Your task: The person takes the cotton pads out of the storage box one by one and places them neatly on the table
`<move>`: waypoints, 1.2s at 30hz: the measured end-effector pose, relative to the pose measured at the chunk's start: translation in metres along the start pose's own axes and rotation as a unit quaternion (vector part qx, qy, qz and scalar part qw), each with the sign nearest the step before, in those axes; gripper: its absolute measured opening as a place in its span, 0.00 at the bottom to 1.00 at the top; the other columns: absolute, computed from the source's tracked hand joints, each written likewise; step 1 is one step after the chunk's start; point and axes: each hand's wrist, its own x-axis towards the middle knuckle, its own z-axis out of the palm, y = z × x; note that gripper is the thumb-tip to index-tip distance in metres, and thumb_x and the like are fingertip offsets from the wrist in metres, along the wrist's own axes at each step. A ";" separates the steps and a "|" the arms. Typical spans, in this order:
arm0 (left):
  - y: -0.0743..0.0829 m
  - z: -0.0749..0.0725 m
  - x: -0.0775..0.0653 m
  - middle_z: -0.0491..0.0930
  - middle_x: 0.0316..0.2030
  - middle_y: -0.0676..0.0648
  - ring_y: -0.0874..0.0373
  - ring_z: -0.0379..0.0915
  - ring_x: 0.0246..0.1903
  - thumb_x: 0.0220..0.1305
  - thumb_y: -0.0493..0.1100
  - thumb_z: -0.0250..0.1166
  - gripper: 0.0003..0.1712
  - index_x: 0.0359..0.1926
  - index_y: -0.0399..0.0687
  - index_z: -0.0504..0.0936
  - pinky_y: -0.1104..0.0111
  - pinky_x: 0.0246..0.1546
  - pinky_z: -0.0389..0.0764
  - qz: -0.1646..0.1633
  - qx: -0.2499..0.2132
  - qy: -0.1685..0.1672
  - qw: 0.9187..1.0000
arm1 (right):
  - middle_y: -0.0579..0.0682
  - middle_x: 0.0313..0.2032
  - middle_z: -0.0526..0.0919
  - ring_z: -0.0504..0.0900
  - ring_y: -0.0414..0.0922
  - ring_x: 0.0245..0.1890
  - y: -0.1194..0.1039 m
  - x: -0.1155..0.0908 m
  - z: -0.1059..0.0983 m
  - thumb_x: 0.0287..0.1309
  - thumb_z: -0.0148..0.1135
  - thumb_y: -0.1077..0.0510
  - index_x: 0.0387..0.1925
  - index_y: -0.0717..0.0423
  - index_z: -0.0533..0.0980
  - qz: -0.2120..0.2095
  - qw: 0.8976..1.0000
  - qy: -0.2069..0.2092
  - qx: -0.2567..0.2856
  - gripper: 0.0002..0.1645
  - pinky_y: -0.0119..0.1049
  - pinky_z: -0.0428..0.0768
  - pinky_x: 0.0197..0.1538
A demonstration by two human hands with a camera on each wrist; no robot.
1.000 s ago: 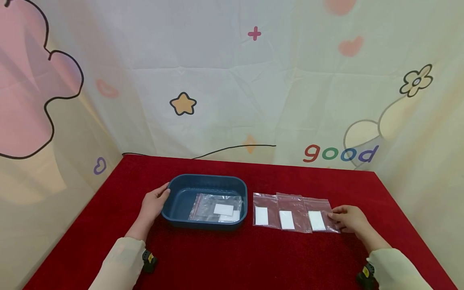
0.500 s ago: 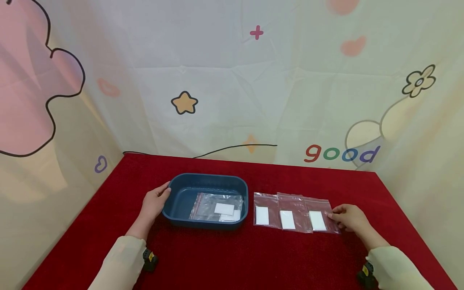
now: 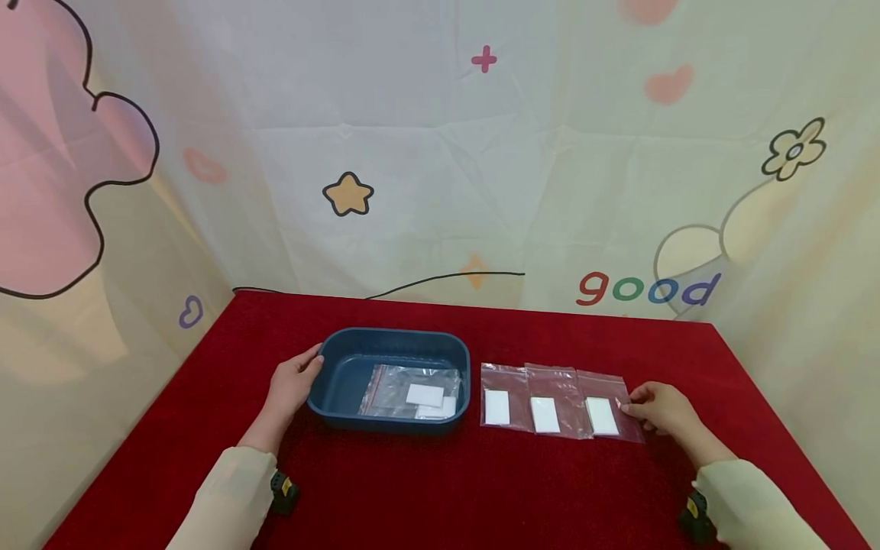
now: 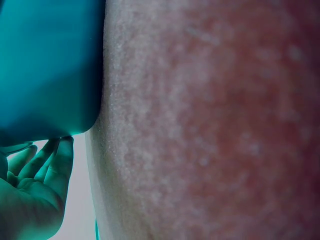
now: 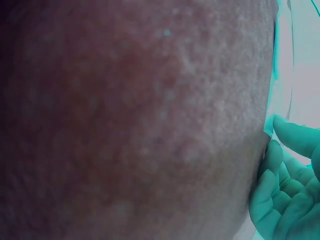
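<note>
Three clear bags (image 3: 555, 384), white cards (image 3: 545, 415) inside
Right grip (image 3: 665, 413) apparently pinches the end bag (image 3: 601, 385); left grip (image 3: 290, 386), fingers loosely extended, touches the blue bin (image 3: 385, 424).

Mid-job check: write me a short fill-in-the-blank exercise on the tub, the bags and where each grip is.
1. In the head view, the tub touched by the left grip is coloured ____.
2. Beside the tub, ____ bags lie in a row on the cloth.
3. The row's end bag, pinched by the right grip, holds a card coloured ____.

Missing words: blue; three; white.
</note>
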 end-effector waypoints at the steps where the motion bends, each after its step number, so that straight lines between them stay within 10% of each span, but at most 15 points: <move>1: 0.000 0.000 0.000 0.60 0.77 0.35 0.37 0.57 0.77 0.81 0.44 0.50 0.29 0.77 0.42 0.63 0.44 0.73 0.69 0.000 0.000 0.000 1.000 | 0.61 0.33 0.82 0.77 0.46 0.29 0.000 0.000 0.000 0.61 0.70 0.55 0.47 0.73 0.74 -0.001 1.000 -0.002 -0.002 0.25 0.35 0.81 0.31; 15: 0.000 0.000 -0.001 0.60 0.77 0.34 0.36 0.57 0.77 0.81 0.44 0.49 0.29 0.77 0.40 0.63 0.44 0.73 0.68 0.004 0.002 0.000 1.000 | 0.57 0.32 0.82 0.80 0.46 0.33 -0.008 0.001 -0.013 0.72 0.57 0.52 0.50 0.74 0.75 0.013 0.999 -0.034 0.010 0.24 0.38 0.83 0.35; 29: -0.001 0.000 -0.001 0.61 0.76 0.34 0.37 0.56 0.77 0.81 0.43 0.49 0.29 0.77 0.40 0.63 0.44 0.74 0.66 0.010 0.003 0.003 1.000 | 0.73 0.51 0.81 0.82 0.58 0.46 -0.050 0.008 -0.015 0.78 0.49 0.52 0.60 0.74 0.71 -0.066 0.997 -0.014 0.028 0.27 0.50 0.88 0.50; 36: -0.001 0.000 0.000 0.62 0.76 0.34 0.37 0.56 0.77 0.81 0.43 0.49 0.28 0.76 0.40 0.63 0.45 0.74 0.67 0.010 0.004 0.004 1.000 | 0.70 0.48 0.84 0.82 0.51 0.42 -0.074 0.011 -0.007 0.78 0.49 0.53 0.60 0.73 0.72 -0.098 0.993 -0.028 0.052 0.26 0.41 0.85 0.45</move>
